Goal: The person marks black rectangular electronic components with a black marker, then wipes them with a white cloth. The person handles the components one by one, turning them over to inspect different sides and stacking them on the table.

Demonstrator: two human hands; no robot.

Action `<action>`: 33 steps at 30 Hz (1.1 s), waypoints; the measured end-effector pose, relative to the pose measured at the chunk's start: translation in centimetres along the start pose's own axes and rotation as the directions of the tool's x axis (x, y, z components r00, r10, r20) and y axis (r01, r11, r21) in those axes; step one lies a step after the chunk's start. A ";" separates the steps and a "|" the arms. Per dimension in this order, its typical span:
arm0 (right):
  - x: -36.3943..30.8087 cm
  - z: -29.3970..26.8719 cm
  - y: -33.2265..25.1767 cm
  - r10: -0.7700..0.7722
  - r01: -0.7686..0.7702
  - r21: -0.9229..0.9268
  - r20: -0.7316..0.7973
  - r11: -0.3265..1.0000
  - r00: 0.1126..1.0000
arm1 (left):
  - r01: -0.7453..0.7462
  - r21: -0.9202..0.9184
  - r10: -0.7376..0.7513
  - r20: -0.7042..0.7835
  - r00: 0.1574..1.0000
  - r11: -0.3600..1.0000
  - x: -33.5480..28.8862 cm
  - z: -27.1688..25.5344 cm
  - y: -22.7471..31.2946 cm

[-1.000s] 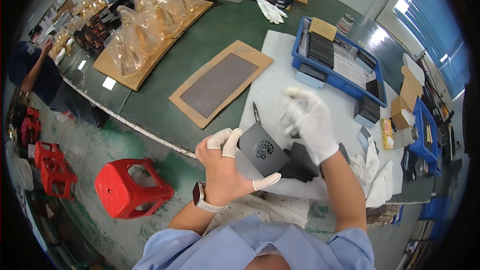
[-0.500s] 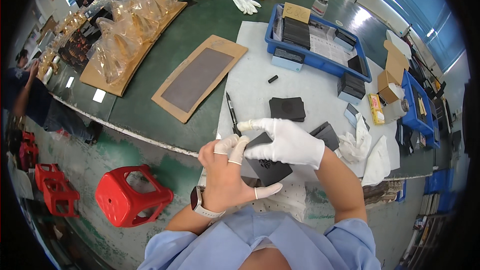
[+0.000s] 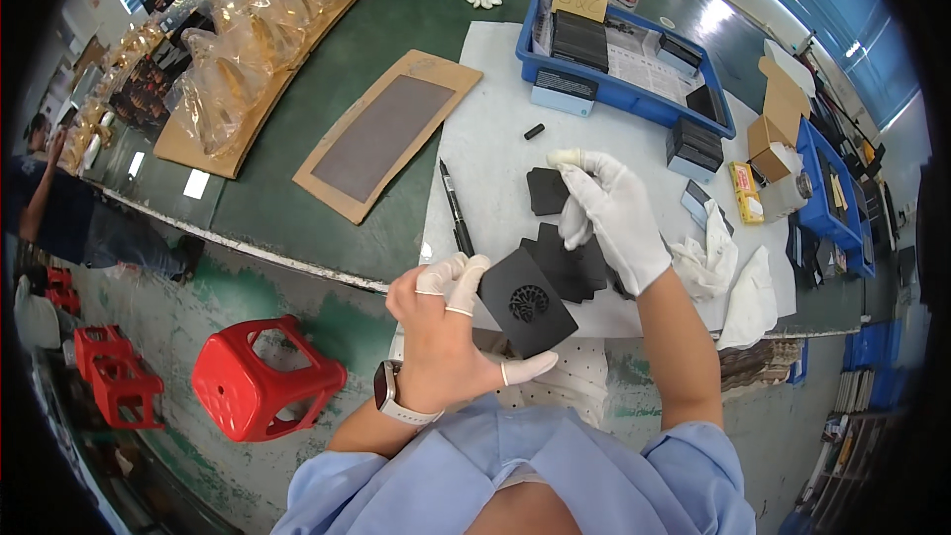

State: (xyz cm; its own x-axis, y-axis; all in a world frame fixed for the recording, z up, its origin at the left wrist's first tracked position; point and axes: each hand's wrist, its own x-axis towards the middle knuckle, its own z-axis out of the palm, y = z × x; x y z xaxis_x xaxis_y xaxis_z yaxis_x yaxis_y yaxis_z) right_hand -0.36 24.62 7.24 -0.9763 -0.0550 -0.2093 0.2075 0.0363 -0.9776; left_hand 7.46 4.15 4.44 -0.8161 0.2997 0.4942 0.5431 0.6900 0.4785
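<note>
My left hand (image 3: pixel 441 322), with pale finger cots on some fingers, grips a black card-like piece (image 3: pixel 528 303) by its edges. The piece is tilted and carries a round tree emblem on its upper face. My right hand (image 3: pixel 616 218), in a white glove, is above the worktop by a small stack of black cards (image 3: pixel 546 192), partly covering it. Thumb and forefinger look apart, with nothing visible between them. More black cards lie loosely fanned (image 3: pixel 570 266) between my hands. A black pen (image 3: pixel 456 208) rests uncapped to the left, its cap (image 3: pixel 535 131) lying farther off.
A blue tray (image 3: pixel 634 104) with black boxes stands at the far right. Crumpled white gloves (image 3: pixel 705 263) and a yellow box (image 3: pixel 745 190) lie to the right. A cardboard sheet (image 3: pixel 388 139) is left of the white paper. Red stools (image 3: pixel 263 376) stand on the floor; a person is at far left.
My right hand has left the piece in my left hand and moved away to the card stack. The tree emblem and the fanned cards now show. The view has shifted slightly.
</note>
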 end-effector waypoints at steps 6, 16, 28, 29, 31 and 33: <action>-3.6 2.9 0.7 -0.069 0.112 -0.165 0.245 0.980 0.967 | 0.021 0.014 -0.021 0.011 1.000 1.000 -0.1 1.4 -0.4; -2.8 2.0 -1.4 0.198 0.304 -0.709 0.531 0.636 0.824 | -0.234 -0.071 0.244 0.195 0.950 0.970 1.4 -0.8 -3.5; -2.9 1.4 0.3 -0.042 0.393 -0.684 0.468 0.615 0.882 | -0.248 -0.249 0.290 0.151 0.945 0.936 2.3 0.2 -4.2; -3.0 1.4 0.1 -0.029 0.390 -0.689 0.473 0.611 0.881 | -0.251 -0.240 0.292 0.157 0.943 0.938 2.4 0.2 -4.2; -2.9 1.4 0.6 -0.053 0.411 -0.696 0.475 0.589 0.879 | -0.256 -0.222 0.296 0.171 0.940 0.941 2.6 0.1 -4.0; -2.9 1.4 0.8 -0.065 0.425 -0.698 0.479 0.577 0.875 | -0.254 -0.203 0.291 0.178 0.940 0.946 2.6 0.2 -4.0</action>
State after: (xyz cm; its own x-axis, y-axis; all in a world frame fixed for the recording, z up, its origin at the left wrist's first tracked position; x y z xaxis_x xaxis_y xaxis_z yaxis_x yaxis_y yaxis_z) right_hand 2.76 23.43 7.01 -0.8385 -0.5288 -0.1311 -0.3381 0.6938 -0.6359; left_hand 3.11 2.36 3.69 -0.6443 0.5997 0.4745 0.7612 0.4428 0.4739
